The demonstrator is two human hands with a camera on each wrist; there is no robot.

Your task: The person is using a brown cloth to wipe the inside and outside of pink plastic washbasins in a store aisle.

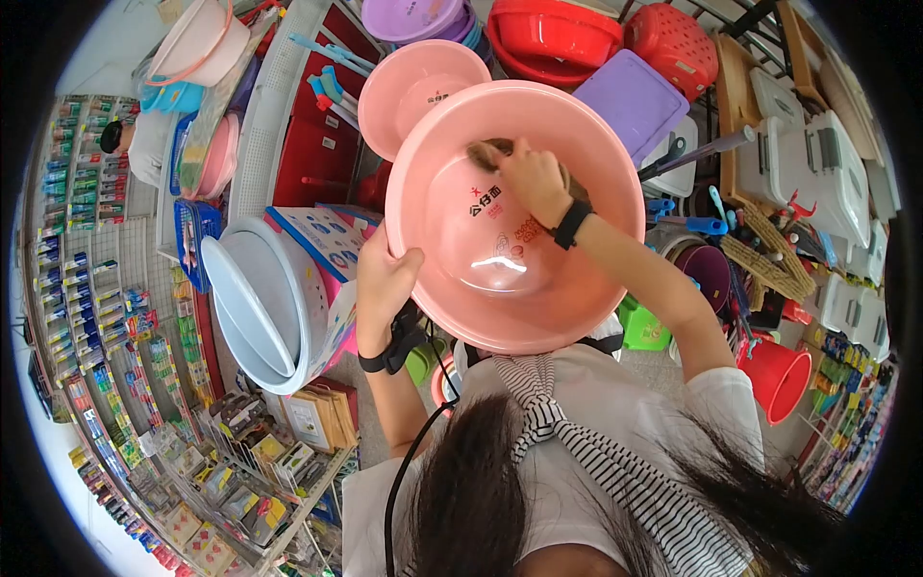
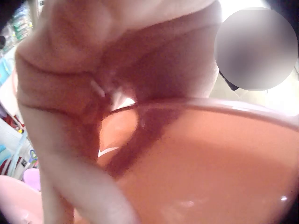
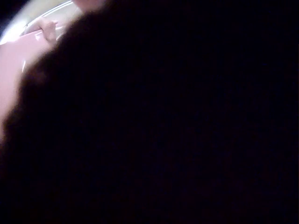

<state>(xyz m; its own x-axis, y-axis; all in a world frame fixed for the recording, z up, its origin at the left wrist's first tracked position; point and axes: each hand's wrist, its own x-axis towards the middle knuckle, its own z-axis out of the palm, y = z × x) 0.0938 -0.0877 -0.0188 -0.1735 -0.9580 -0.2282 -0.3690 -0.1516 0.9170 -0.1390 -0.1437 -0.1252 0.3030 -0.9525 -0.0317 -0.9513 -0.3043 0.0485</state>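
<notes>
A large pink plastic basin [image 1: 452, 279], with printed characters on its bottom, is tilted toward the head camera in front of the person's body. My left hand [image 1: 385, 279] grips its left rim, thumb over the edge. In the left wrist view the same hand [image 2: 70, 107] wraps the rim of the basin [image 2: 210, 163]. Inside the basin, my right hand [image 1: 534, 185] holds a brown cloth [image 1: 488, 154] against the inner surface, and part of the cloth is hidden under the hand. Something dark covers most of the right wrist view; a strip of pink basin [image 3: 11, 70] shows at its left.
A smaller pink basin [image 1: 413, 96] lies just behind. Red basins [image 1: 553, 38] and a purple lid [image 1: 632, 104] are beyond. Pale blue tubs [image 1: 255, 303] stand at left, near shelves of packaged goods [image 1: 96, 317]. A red bucket [image 1: 777, 380] and storage boxes [image 1: 817, 173] are at right.
</notes>
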